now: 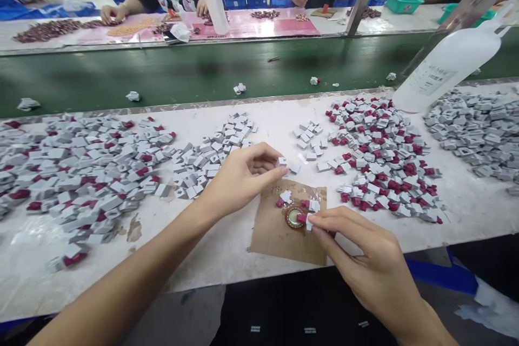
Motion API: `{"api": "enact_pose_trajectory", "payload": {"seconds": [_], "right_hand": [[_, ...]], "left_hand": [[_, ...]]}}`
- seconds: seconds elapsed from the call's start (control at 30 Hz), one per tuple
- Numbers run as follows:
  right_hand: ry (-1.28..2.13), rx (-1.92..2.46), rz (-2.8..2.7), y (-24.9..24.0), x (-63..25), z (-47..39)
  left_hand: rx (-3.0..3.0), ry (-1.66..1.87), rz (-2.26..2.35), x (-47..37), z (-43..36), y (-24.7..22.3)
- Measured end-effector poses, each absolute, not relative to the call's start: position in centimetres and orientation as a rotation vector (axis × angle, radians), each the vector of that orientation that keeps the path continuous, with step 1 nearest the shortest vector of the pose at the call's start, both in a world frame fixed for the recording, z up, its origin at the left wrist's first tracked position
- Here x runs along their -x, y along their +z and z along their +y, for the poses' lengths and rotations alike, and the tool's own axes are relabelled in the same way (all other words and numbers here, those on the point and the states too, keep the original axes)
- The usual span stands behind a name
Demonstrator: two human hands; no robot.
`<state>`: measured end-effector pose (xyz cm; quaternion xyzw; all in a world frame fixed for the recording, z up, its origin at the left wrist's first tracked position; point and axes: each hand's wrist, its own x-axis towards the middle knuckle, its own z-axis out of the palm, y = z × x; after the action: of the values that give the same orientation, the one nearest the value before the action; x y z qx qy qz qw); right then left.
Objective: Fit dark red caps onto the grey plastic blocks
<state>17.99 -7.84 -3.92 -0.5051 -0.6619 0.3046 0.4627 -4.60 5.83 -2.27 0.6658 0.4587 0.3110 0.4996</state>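
Left hand (239, 174) pinched a grey plastic block (281, 162); right hand (367, 248) held a maroon-and-white plastic piece (308, 222) over a round red-rimmed cap (292, 218).

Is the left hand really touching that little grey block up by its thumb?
Touching. The head view shows the left hand holding the grey block, pinched between thumb and fingers.
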Motion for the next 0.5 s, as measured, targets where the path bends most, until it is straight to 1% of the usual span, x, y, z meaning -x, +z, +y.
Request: {"api": "enact_pose_trajectory", "payload": {"seconds": [0.13,0.27,0.4,0.5], "right_hand": [[0.784,1.275,-1.554,-3.6,-18.4,-8.1],[0.854,1.33,-1.276,-3.3,-19.3,-7.4],[0.983,1.208,-0.979,-3.4,-20.0,-5.8],[1.052,1.139,-0.897,-3.4,-20.0,-4.9]], "left_hand": [[-1.535,0.774,1.101,4.4,4.9,-1.8],[-1.401,0.753,1.009,3.3,4.0,-1.1],[-1.25,0.681,0.884,1.7,3.1,-0.4],[-1.171,0.625,0.839,0.9,2.8,-0.3]]}}
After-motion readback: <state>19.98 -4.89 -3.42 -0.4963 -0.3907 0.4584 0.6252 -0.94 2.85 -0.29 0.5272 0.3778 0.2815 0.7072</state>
